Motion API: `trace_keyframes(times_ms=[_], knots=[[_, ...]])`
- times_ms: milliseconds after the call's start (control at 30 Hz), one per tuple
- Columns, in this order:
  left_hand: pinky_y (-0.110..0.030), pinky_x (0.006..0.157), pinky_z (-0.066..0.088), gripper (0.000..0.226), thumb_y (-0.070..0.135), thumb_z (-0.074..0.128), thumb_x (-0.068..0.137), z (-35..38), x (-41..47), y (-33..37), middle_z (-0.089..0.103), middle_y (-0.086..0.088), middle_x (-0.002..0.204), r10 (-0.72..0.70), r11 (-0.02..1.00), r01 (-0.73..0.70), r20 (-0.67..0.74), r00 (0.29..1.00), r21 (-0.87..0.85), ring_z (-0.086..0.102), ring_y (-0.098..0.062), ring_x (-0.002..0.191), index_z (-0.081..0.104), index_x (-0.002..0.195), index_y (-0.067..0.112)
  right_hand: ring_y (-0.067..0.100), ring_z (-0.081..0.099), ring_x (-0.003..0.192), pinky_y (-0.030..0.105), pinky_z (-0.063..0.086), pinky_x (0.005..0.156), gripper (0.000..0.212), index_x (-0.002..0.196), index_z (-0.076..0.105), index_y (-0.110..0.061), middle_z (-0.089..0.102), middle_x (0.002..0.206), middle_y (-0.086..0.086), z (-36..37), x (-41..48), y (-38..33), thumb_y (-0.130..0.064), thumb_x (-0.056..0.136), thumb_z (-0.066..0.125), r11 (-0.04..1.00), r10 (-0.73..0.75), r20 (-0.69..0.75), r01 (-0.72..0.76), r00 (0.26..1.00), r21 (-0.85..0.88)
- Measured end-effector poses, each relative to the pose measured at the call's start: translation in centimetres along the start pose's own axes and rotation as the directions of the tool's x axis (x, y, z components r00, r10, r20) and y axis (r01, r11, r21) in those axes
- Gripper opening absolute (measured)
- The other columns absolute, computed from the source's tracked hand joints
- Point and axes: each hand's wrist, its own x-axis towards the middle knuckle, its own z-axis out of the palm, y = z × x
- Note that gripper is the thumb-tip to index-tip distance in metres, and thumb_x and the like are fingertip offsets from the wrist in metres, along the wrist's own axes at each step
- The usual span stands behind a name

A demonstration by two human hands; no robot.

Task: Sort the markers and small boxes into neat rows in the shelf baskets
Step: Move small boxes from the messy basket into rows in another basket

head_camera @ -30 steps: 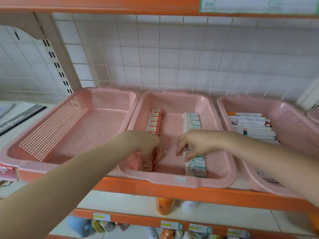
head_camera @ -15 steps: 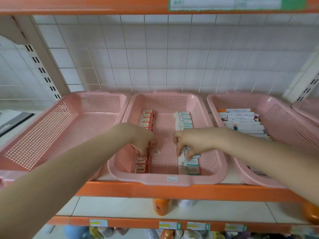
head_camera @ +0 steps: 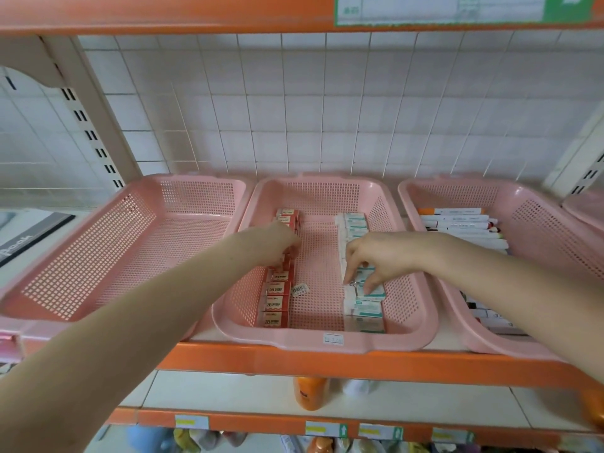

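Orange metal shelf (head_camera: 327, 359) carries three pink perforated plastic baskets side by side. Left basket (head_camera: 98, 250): nothing of the task visible in it. Right basket (head_camera: 539, 223): white-barrelled markers (head_camera: 457, 223) lying crosswise in a stack, roughly rowed. Middle basket (head_camera: 277, 338) is where you work: both forearms reach in over its front rim.

Two rows run front to back in it. Red-and-white small cardboard boxes (head_camera: 276, 305) line the left wall, white-and-teal boxes (head_camera: 366, 308) line the right wall, with bare mesh between them.

Your left hand (head_camera: 277, 243) sits on the middle of the red row. Its fingers curl down behind the knuckles, so I cannot tell whether they grip a box or only touch it. Your right hand (head_camera: 382, 256) is over the teal row, fingers (head_camera: 371, 286) and thumb closed in a pinch on one box there.

A small loose barcode slip (head_camera: 299, 289) lies on the mesh just beside the red row.

Step, as I judge it: squaring up both box rows. Next move likely calls for seating the pinched box flush with its neighbours, closing gaps in the red row and clearing the slip.
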Motion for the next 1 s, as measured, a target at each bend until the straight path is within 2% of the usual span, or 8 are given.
trace_keyframes(times_ms=[100, 367, 500, 600, 733, 833, 933, 1000], knots=[[-0.028, 0.083, 0.051, 0.033, 0.008, 0.066, 0.082, 0.2, -0.2, -0.3, 0.059, 0.002, 0.115, -0.011, 0.999, 0.011, 0.001, 1.000, -0.053, 0.057, -0.015, 0.100, 0.060, 0.112, 0.022, 0.009, 0.046, 0.107, 0.024, 0.038, 0.092, 0.048, 0.126, 0.057, -0.039, 0.049, 0.119, -0.008, 0.2, 0.1, 0.0, -0.028, 0.081, 0.071, 0.999, -0.020, 0.013, 0.019, 1.000, 0.030], [-0.030, 0.084, 0.047, 0.050, 0.008, 0.063, 0.085, -0.2, -0.4, -0.2, 0.054, -0.003, 0.125, -0.034, 0.996, 0.034, -0.004, 0.999, -0.079, 0.054, -0.020, 0.108, 0.048, 0.130, 0.023, 0.009, 0.044, 0.110, 0.018, 0.030, 0.084, 0.041, 0.123, 0.061, -0.034, 0.045, 0.124, -0.010, 0.0, 0.2, -0.1, -0.027, 0.084, 0.070, 1.000, 0.009, 0.041, -0.008, 0.999, -0.017], [-0.029, 0.087, 0.046, 0.062, 0.012, 0.069, 0.082, -0.5, -0.3, -0.4, 0.055, -0.002, 0.123, -0.046, 0.990, 0.042, -0.027, 0.999, -0.137, 0.054, -0.018, 0.107, 0.043, 0.137, 0.024, 0.007, 0.042, 0.101, 0.019, 0.031, 0.084, 0.053, 0.133, 0.051, -0.036, 0.045, 0.122, -0.008, 0.0, 0.2, 0.0, -0.029, 0.083, 0.070, 1.000, 0.024, 0.066, -0.024, 0.998, 0.003], [-0.034, 0.094, 0.048, 0.059, 0.016, 0.069, 0.083, -0.6, -0.2, -0.9, 0.053, -0.003, 0.130, -0.068, 0.998, 0.066, -0.081, 0.994, -0.017, 0.054, -0.020, 0.114, 0.047, 0.136, 0.024, 0.011, 0.044, 0.105, 0.022, 0.035, 0.087, 0.051, 0.132, 0.052, -0.036, 0.044, 0.123, -0.007, -0.1, 0.5, 0.3, -0.033, 0.084, 0.068, 0.997, 0.065, 0.090, -0.061, 0.994, -0.048], [-0.032, 0.089, 0.050, 0.048, 0.024, 0.067, 0.085, -0.6, -0.2, -0.9, 0.058, -0.001, 0.125, -0.095, 0.990, 0.100, -0.055, 0.994, 0.096, 0.058, -0.019, 0.106, 0.054, 0.131, 0.025, 0.012, 0.045, 0.110, 0.020, 0.032, 0.086, 0.050, 0.131, 0.054, -0.035, 0.038, 0.111, -0.010, -0.4, 0.8, 0.0, -0.033, 0.084, 0.069, 0.995, 0.089, 0.121, -0.082, 0.989, -0.063], [-0.032, 0.088, 0.051, 0.043, 0.025, 0.067, 0.085, -0.5, 0.0, -1.1, 0.060, -0.001, 0.120, -0.105, 0.988, 0.108, -0.032, 0.994, 0.106, 0.059, -0.018, 0.102, 0.058, 0.128, 0.022, 0.012, 0.046, 0.107, 0.026, 0.039, 0.094, 0.051, 0.132, 0.050, -0.040, 0.044, 0.115, -0.009, -0.9, 0.8, 0.7, -0.036, 0.084, 0.067, 0.993, 0.114, 0.042, -0.116, 0.993, 0.038], [-0.033, 0.085, 0.053, 0.032, 0.020, 0.061, 0.088, -0.6, 0.5, -1.3, 0.062, -0.004, 0.115, -0.121, 0.987, 0.125, -0.046, 0.992, 0.099, 0.060, -0.019, 0.099, 0.061, 0.120, 0.016, 0.016, 0.047, 0.117, 0.030, 0.037, 0.102, 0.047, 0.135, 0.050, -0.031, 0.049, 0.129, -0.002, -1.4, 1.5, 2.5, -0.030, 0.089, 0.061, 0.986, 0.163, -0.124, -0.164, 0.979, 0.002], [-0.033, 0.083, 0.053, 0.026, 0.018, 0.057, 0.090, -0.6, 0.7, -1.1, 0.062, -0.003, 0.111, -0.127, 0.984, 0.136, -0.086, 0.988, 0.116, 0.061, -0.019, 0.096, 0.062, 0.115, 0.015, 0.017, 0.044, 0.126, 0.030, 0.033, 0.107, 0.044, 0.135, 0.051, -0.025, 0.047, 0.138, -0.002, -1.3, 2.2, 3.2, -0.022, 0.092, 0.057, 0.981, 0.192, -0.174, -0.192, 0.966, 0.021]])
